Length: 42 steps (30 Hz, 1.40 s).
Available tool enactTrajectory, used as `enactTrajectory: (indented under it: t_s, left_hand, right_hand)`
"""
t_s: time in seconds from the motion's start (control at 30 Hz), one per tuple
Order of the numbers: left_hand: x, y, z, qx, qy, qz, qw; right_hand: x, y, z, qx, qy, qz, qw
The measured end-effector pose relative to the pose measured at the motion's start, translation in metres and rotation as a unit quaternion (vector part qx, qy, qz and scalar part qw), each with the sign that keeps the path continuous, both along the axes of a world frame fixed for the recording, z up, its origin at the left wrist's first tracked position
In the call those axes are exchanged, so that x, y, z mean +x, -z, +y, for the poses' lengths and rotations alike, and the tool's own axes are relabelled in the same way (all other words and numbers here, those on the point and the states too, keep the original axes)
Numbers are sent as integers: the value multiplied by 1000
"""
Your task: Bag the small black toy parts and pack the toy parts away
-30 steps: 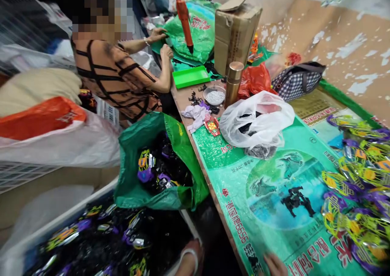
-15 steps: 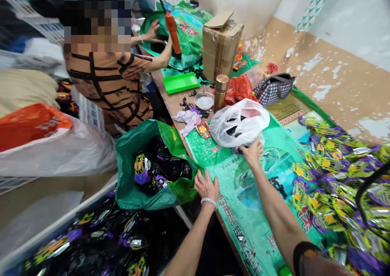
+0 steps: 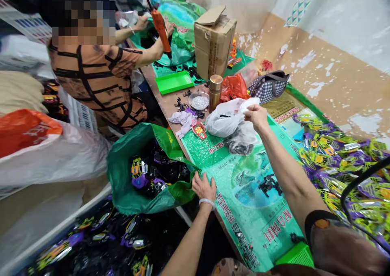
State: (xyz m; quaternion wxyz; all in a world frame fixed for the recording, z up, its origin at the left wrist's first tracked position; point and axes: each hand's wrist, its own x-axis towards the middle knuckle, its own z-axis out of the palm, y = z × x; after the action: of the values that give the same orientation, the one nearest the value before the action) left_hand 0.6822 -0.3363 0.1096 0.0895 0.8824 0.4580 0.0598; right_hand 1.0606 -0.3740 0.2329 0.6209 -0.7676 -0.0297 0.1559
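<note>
My right hand point(image 3: 256, 115) pinches the upper edge of a white plastic bag point(image 3: 224, 119) and lifts it above the green sheet point(image 3: 225, 174) on the table. Under and beside that bag sits a clear bag with dark contents point(image 3: 242, 140). My left hand point(image 3: 204, 186), with a pale bracelet at the wrist, lies at the table's near edge, its fingers apart and touching the corner of a green woven sack point(image 3: 122, 178). Inside the sack are black parts and a purple-and-yellow toy car shell point(image 3: 139, 172). Black plastic parts point(image 3: 269, 185) lie on the sheet below my right forearm.
Many yellow-and-purple car shells point(image 3: 344, 162) are heaped on the right. A golden flask point(image 3: 215, 93), a dish of screws point(image 3: 199, 101), a green tray point(image 3: 174, 82) and a carton point(image 3: 213, 44) stand farther back. A co-worker point(image 3: 94, 81) holds an orange electric screwdriver point(image 3: 161, 30).
My right hand has moved up from the base of the white plastic bag to its top edge, uncovering the clear bag. My left hand stays by the sack. The view has shifted slightly.
</note>
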Motion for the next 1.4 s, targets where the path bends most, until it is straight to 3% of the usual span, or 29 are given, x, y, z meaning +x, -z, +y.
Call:
enactTrajectory:
  t_s: [0.07, 0.13, 0.27, 0.37, 0.47, 0.63, 0.77, 0.83, 0.87, 0.93, 1.03, 1.13, 1.3, 1.4]
  left_hand:
    - [0, -2, 0, -2, 1, 0, 1000]
    - [-1, -3, 0, -1, 1, 0, 1000]
    - [-2, 0, 2, 13, 5, 1, 1000]
    - [-2, 2, 3, 25, 8, 7, 1000]
    - [-2, 3, 4, 27, 5, 14, 1000]
    - [-1, 3, 4, 26, 1, 16, 1000]
    - [-2, 4, 4, 35, 5, 1, 999]
    - [-3, 5, 4, 41, 5, 0, 999]
    - [-3, 5, 4, 43, 5, 1, 999]
    - [-4, 6, 4, 47, 6, 6, 999]
    - [-5, 7, 4, 51, 7, 6, 999]
    - [-5, 9, 4, 51, 7, 3, 999]
    - [-4, 8, 4, 45, 4, 12, 999]
    - [-4, 7, 4, 36, 4, 19, 999]
  right_hand:
    - [5, -3, -3, -9, 5, -29, 1000]
    - [-2, 3, -15, -125, 16, -64, 990]
    - [-43, 38, -43, -317, 41, -55, 946]
    - [-68, 64, -54, -416, -38, -24, 908]
    - [-69, 72, -53, -384, -118, -36, 915]
    - [-54, 54, -51, -295, -148, -61, 942]
    - [-52, 39, -61, -266, -15, -104, 958]
    - [-49, 33, -60, -283, 40, -141, 948]
    - [-47, 30, -55, -303, 33, -161, 939]
    - [-39, 22, -35, -356, -35, -195, 913]
    - [-32, 10, 12, -427, -211, -209, 854]
    - [-49, 1, 58, -426, -367, -194, 804]
    - [-132, -4, 89, -350, -439, -213, 799]
    - [-155, -7, 91, -327, -428, -219, 814]
